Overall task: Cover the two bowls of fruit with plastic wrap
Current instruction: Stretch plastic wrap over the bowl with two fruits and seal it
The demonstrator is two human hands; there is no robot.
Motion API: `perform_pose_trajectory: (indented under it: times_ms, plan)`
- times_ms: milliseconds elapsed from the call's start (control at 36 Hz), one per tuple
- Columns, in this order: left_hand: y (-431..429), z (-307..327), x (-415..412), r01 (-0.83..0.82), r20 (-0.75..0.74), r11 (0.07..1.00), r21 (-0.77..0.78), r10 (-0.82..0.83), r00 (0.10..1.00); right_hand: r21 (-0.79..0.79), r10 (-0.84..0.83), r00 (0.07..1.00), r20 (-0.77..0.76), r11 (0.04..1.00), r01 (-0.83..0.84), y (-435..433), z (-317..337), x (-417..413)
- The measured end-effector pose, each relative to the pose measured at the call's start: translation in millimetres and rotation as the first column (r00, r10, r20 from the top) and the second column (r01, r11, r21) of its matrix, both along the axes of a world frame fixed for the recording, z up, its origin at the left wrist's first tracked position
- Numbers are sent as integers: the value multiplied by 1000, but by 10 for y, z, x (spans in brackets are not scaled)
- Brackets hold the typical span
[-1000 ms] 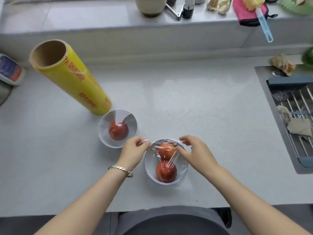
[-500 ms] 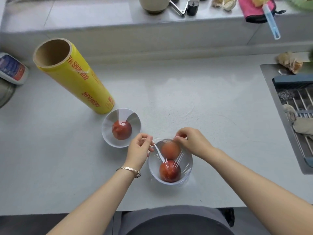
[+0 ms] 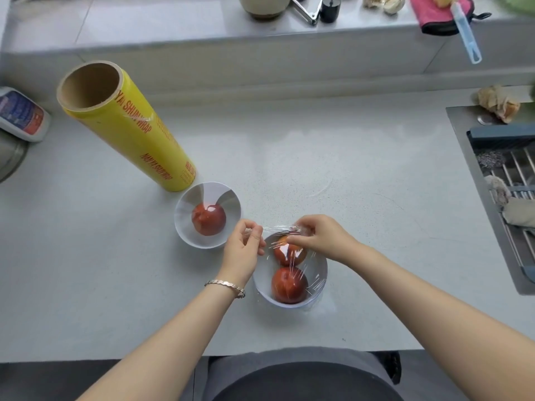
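Pale speckled countertop stretches smooth before us, with a metal sink cutting in at the right edge and a raised ledge along the back; the broad middle stretch lies open. We hold our left hand and right hand over the far rim of the near bowl, a round white one with two glossy red fruits. Both hands pinch a twisted, crinkled strand of plastic wrap stretched between them, fingers closed on the film, which drapes in shiny creases over the fruit. Just left sits the second bowl, one red fruit inside, film taut across it. Touching its far rim stands the yellow wrap roll, a tall cardboard-cored cylinder.
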State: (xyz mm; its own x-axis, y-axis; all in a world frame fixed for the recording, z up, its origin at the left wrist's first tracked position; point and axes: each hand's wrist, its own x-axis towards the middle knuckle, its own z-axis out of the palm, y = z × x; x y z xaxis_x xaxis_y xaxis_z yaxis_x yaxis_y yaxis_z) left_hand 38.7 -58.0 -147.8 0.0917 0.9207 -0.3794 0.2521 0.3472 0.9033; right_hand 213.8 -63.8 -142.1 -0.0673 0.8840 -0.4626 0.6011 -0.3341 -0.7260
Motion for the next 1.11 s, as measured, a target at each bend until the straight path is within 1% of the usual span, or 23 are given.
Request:
perform_pose_trajectory:
  times_ms: [28, 111, 167, 222, 306, 361, 389, 444, 500, 667, 833, 917, 1028, 1111]
  plan:
    - [2, -10, 0, 3, -6, 1000, 6, -3, 1000, -2, -7, 1000, -14, 1000, 7, 17, 1, 0]
    - [2, -18, 1, 8, -8, 1000, 15, -8, 1000, -57, -110, 977, -182, 993, 102, 37, 15, 30]
    - [0, -22, 3, 20, -11, 1000, 23, -19, 1000, -76, -145, 964, -221, 988, 132, 40, 47, 60]
    - [2, -32, 7, 35, -34, 999, 37, -33, 999, -47, -144, 971, -191, 989, 137, 39, 51, 78]
    - [5, -70, 25, 64, -120, 992, 111, -50, 992, 77, -105, 993, -56, 991, 110, 18, 57, 53]
    - [1, -111, 54, 79, -172, 986, 147, -53, 984, 124, -114, 993, -13, 986, 115, -15, 19, 18]
    - [-2, -137, 77, 68, -175, 988, 141, -43, 984, 147, -129, 991, 15, 981, 126, -30, -12, 1]
    - [-8, -185, 131, 14, -146, 994, 107, 2, 989, 210, -168, 983, 71, 966, 150, -49, -61, -27]
    - [-13, -233, 185, -46, -158, 994, 102, 61, 986, 266, -210, 973, 90, 947, 180, -52, -91, -41]
    - [5, -244, 344, -189, -147, 973, 136, 208, 967, 336, -266, 955, 132, 918, 210, -36, -164, -34]
    - [66, -218, 417, -242, -148, 963, 116, 258, 955, 376, -318, 934, 161, 895, 240, 6, -258, 18]
    - [102, -221, 439, -276, -155, 956, 95, 288, 945, 352, -349, 925, 150, 893, 280, 1, -291, 29]
    - [151, -234, 441, -283, -209, 955, 85, 295, 932, 296, -377, 917, 129, 897, 327, -7, -327, 39]
    - [205, -251, 425, -252, -305, 965, 77, 263, 915, 252, -393, 913, 109, 899, 357, 0, -352, 50]
